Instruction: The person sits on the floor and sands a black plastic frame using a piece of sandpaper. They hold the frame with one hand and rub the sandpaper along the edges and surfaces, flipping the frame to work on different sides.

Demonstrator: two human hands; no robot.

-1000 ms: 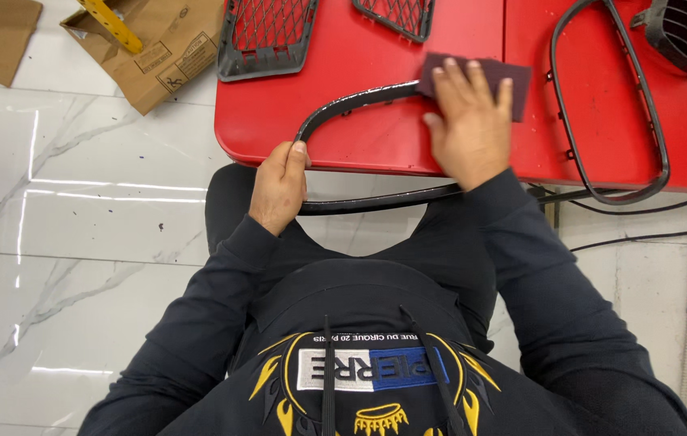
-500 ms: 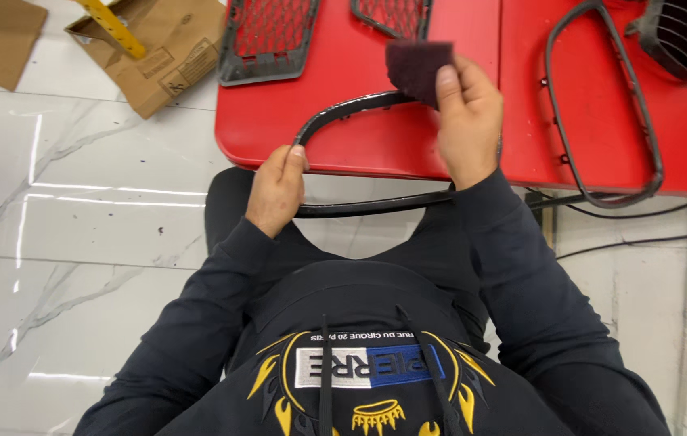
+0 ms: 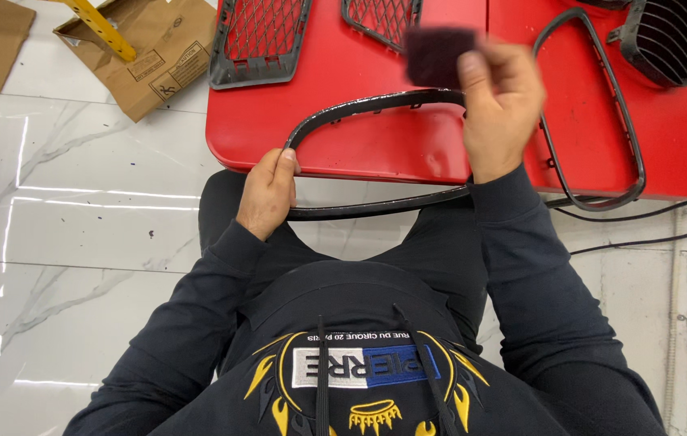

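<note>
Head view: left hand point(image 3: 267, 192) grips glossy black curved trim frame point(image 3: 376, 101) at nine o'clock; right hand point(image 3: 498, 105) pinches dark maroon abrasive pad point(image 3: 438, 55) above red desk point(image 3: 360, 145).

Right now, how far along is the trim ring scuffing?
In hand: the left hand pinches the glossy black trim ring at its left end; the right hand has the dark abrasive pad lifted off it. Done: cannot tell, the ring looks glossy throughout. Left, probably: the second ring and the mesh grilles lie untouched on the red table.
</note>
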